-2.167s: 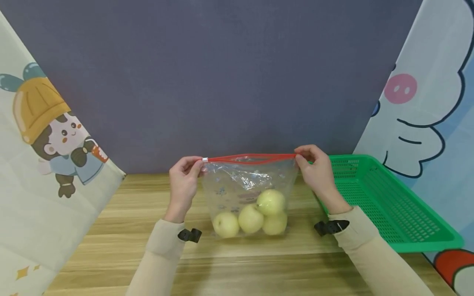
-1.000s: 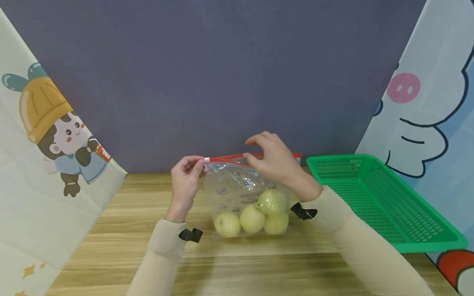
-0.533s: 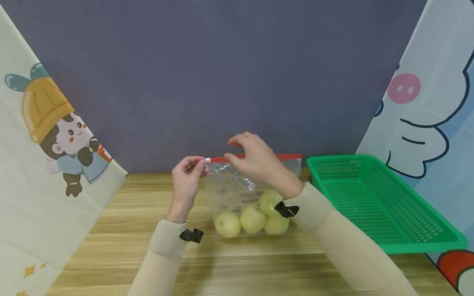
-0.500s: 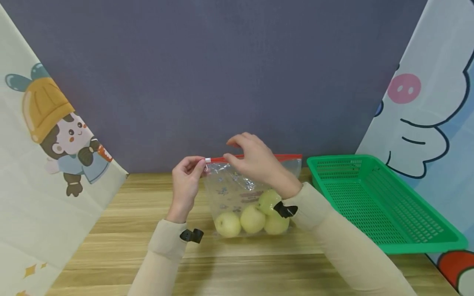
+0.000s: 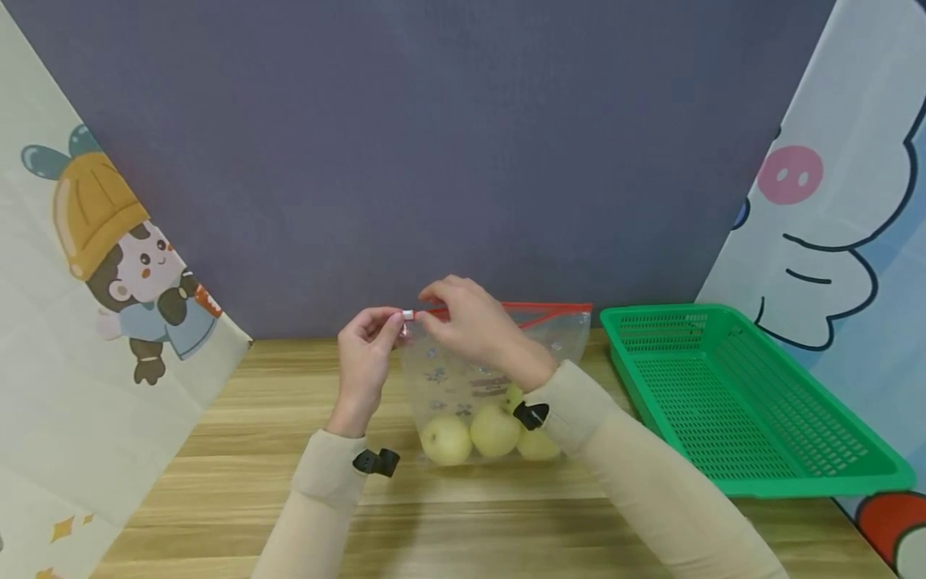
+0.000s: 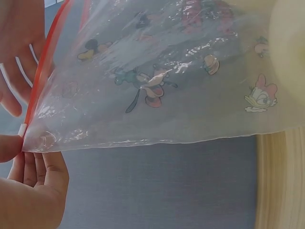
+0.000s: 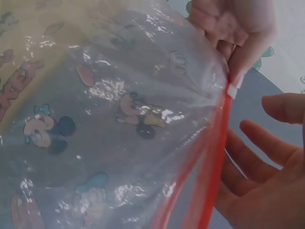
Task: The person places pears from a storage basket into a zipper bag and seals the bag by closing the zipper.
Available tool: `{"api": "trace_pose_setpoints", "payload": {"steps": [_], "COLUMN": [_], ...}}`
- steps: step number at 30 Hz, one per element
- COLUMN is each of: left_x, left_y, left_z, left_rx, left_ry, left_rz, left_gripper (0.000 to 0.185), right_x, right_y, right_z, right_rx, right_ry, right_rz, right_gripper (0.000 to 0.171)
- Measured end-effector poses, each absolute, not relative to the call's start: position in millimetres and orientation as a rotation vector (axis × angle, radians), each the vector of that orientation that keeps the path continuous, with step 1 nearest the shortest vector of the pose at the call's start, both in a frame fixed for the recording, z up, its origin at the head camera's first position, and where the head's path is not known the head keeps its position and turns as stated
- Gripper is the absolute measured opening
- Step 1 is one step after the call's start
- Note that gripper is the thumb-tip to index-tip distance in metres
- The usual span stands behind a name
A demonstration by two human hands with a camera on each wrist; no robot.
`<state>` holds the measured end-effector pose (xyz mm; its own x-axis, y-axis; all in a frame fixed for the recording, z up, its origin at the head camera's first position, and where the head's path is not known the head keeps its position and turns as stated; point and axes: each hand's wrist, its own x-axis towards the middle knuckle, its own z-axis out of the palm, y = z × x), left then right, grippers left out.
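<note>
A clear slider bag [image 5: 434, 374] with printed cartoon figures stands upright, several round pale yellow-green fruits [image 5: 445, 440] at its bottom. Its red zip strip [image 5: 557, 308] runs along the top, the two sides parted toward the right. My left hand [image 5: 364, 354] pinches the bag's top left corner between thumb and fingers, right at the white slider [image 5: 407, 315]. Just right of the slider is my right hand [image 5: 473, 326], reaching across the front of the bag. In the right wrist view its thumb and fingers [image 7: 267, 143] are spread apart beside the strip, holding nothing.
A green perforated plastic basket [image 5: 731, 402] stands on the right of the wooden table [image 5: 463, 523], with no fruit seen in it. A dark grey panel [image 5: 463, 145] rises behind, and printed cartoon cloths hang on both sides.
My right hand has let go of the bag's top right corner and moved left along the zip to near the slider. My left hand has kept its pinch on the left corner.
</note>
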<state>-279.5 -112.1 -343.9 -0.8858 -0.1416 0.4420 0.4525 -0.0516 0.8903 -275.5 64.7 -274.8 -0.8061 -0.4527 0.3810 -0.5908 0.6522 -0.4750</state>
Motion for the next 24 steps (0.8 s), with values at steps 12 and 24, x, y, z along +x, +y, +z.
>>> {"api": "trace_pose_setpoints", "payload": {"steps": [12,24], "left_x": [-278,-278], "left_y": [-112,-114], "left_z": [-344,-346], "left_rx": [-0.352,-0.403], "left_ry": [-1.813,-1.783], "left_rz": [-2.008,-2.01], "left_gripper": [0.016,0.015], "right_x": [-285,-290], "right_y": [52,45], "right_z": [-285,-286], "right_rx": [0.871,0.91], "right_ry": [-2.668,-2.671], "right_rz": [0.823,0.774], "right_gripper": [0.032,0.025]}}
